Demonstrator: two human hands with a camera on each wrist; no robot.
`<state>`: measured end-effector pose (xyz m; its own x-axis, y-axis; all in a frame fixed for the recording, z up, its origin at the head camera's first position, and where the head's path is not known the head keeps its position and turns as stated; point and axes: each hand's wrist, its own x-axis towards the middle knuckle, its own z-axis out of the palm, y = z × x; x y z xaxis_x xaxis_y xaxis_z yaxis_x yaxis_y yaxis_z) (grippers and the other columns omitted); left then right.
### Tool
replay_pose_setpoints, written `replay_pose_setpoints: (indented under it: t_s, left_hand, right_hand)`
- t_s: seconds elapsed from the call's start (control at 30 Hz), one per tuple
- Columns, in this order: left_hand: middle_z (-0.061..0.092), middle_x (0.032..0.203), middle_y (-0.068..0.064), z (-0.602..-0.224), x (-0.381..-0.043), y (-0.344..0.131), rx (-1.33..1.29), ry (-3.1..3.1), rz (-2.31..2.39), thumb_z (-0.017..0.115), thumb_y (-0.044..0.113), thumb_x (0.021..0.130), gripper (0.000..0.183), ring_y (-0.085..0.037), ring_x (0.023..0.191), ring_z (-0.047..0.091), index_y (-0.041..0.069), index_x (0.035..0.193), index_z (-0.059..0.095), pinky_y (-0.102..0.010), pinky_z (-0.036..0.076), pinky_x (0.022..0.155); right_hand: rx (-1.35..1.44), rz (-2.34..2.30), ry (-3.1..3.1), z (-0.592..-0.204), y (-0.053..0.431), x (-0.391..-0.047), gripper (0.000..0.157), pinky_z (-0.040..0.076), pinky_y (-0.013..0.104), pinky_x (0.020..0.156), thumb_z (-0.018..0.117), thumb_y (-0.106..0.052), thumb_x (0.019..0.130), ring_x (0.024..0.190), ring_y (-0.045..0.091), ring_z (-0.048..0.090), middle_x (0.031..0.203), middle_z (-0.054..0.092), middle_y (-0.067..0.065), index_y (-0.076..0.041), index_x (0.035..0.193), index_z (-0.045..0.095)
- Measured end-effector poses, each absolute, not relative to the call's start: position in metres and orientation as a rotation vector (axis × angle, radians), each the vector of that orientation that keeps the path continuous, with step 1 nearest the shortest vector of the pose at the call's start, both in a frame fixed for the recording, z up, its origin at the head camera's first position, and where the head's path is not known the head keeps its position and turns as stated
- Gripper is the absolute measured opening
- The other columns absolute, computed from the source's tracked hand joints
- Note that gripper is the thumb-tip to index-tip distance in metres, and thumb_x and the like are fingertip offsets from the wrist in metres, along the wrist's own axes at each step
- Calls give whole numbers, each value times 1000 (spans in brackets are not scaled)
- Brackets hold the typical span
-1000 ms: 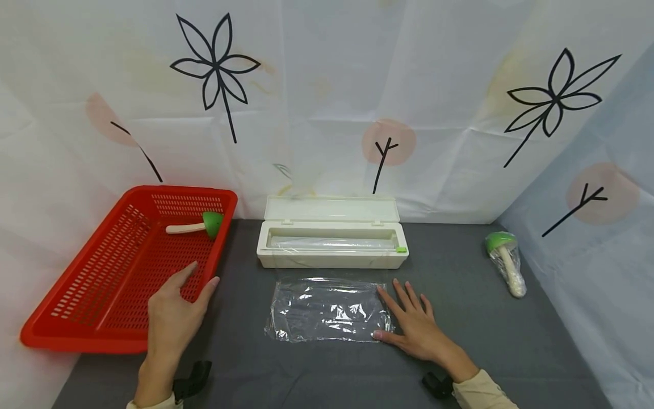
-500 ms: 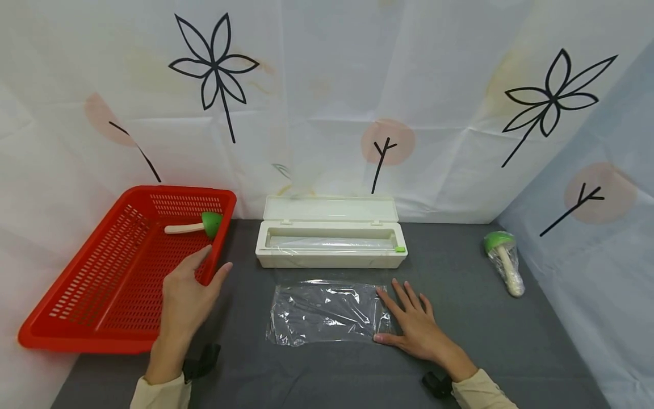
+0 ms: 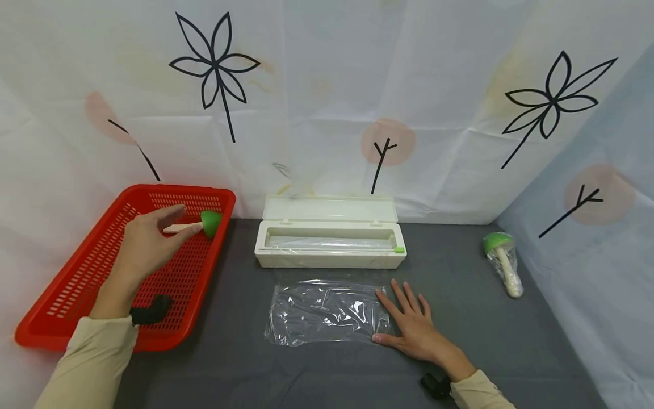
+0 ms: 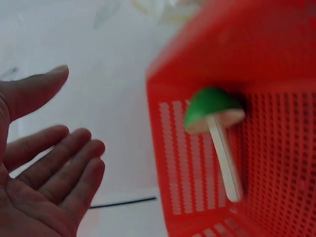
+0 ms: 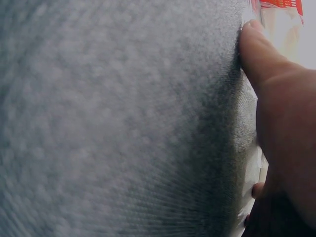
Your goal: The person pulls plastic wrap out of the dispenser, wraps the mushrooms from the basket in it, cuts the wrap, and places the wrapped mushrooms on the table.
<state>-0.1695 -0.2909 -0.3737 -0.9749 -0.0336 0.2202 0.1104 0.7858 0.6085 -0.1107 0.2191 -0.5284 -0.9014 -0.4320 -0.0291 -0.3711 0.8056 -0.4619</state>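
My left hand (image 3: 145, 241) is over the red plastic basket (image 3: 196, 315), thumb and fingers apart. A toy mushroom (image 3: 210, 220) with a green cap and pale stem lies inside the basket at the far right corner; in the head view my thumb overlaps its stem. In the left wrist view the mushroom (image 4: 224, 158) shows whole against the basket wall, a gap away from my left hand (image 4: 44, 182), which holds nothing. My right hand (image 3: 411, 329) lies with spread fingers, thumb and index tips on the right edge of a sheet of clear plastic wrap (image 3: 327, 318).
Behind the sheet stands a white wrap dispenser (image 3: 332, 260), lid raised, a roll inside. A wrapped green-capped mushroom (image 3: 503, 264) lies at the far right of the grey cloth (image 3: 327, 375). A patterned white curtain (image 3: 317, 85) hangs close behind.
My left hand first shifts right along the basket, then goes up and left over it, close to the mushroom. My right hand stays on the wrap sheet's edge.
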Motion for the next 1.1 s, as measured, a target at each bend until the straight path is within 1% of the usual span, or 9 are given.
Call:
replay_pose_setpoints:
  t_s: [0.07, 0.23, 0.47, 0.67, 0.8, 0.87, 0.93, 1.0, 1.1]
  left_hand:
    - [55, 141, -28, -375, -182, -304, -59, -2807, -1008, 71, 44, 95, 71, -48, 126, 51, -3, 144, 53, -64, 44, 93]
    - [49, 147, -27, -386, -210, -331, -14, -2876, -1173, 70, 50, 93, 78, -48, 134, 46, -3, 147, 50, -64, 41, 101]
    - [49, 146, -30, -414, -233, -357, 25, -2932, -1235, 67, 48, 97, 76, -48, 132, 46, -4, 148, 47, -54, 48, 96]
    - [44, 147, -34, -439, -245, -370, -6, -2972, -1284, 64, 40, 101, 70, -54, 134, 41, -8, 148, 44, -65, 40, 101]
    - [40, 148, -37, -451, -247, -373, -65, -3008, -1288, 63, 34, 102, 67, -57, 134, 38, -10, 148, 42, -68, 39, 99]
    - [42, 146, -37, -455, -247, -372, -85, -3019, -1286, 62, 32, 103, 66, -56, 132, 41, -11, 148, 41, -63, 44, 97]
    - [45, 144, -38, -458, -247, -372, -102, -3033, -1285, 63, 29, 103, 66, -55, 131, 43, -12, 149, 39, -47, 53, 93]
    - [47, 142, -38, -461, -248, -371, -105, -3042, -1299, 63, 26, 103, 66, -54, 132, 43, -12, 150, 37, -34, 54, 86]
    - [44, 143, -40, -464, -249, -372, -99, -3065, -1283, 63, 25, 103, 68, -56, 135, 37, -13, 151, 32, -38, 52, 89]
  right_hand:
    - [-633, -693, 2845, -529, 219, -111, 93, 3, 73, 110, 70, -61, 88, 150, 51, 5, 166, 12, 25, -16, 160, 32]
    - [-616, -713, 2832, -528, 219, -111, 93, 1, 72, 110, 71, -60, 88, 150, 50, 4, 166, 11, 25, -16, 161, 32]
    - [-626, -712, 2837, -531, 220, -111, 93, -1, 72, 110, 70, -60, 88, 150, 50, 2, 166, 10, 25, -17, 161, 31]
    - [-633, -699, 2852, -532, 220, -111, 94, -1, 72, 109, 70, -60, 89, 150, 50, 2, 166, 9, 25, -16, 161, 30]
    - [-627, -684, 2859, -530, 219, -111, 94, 0, 72, 110, 70, -60, 88, 150, 50, 3, 166, 10, 25, -15, 161, 31]
    - [-620, -674, 2857, -530, 219, -111, 94, 0, 72, 110, 70, -61, 88, 151, 49, 3, 166, 10, 24, -16, 161, 31]
    - [-615, -674, 2853, -530, 219, -112, 95, 0, 72, 110, 70, -62, 88, 151, 49, 2, 167, 10, 24, -16, 161, 31]
    - [-619, -684, 2856, -531, 219, -111, 95, -1, 72, 110, 70, -62, 87, 151, 49, 3, 167, 11, 24, -15, 161, 31]
    - [-639, -716, 2870, -534, 220, -111, 95, 0, 73, 109, 71, -61, 86, 150, 50, 4, 166, 12, 25, -16, 160, 32]
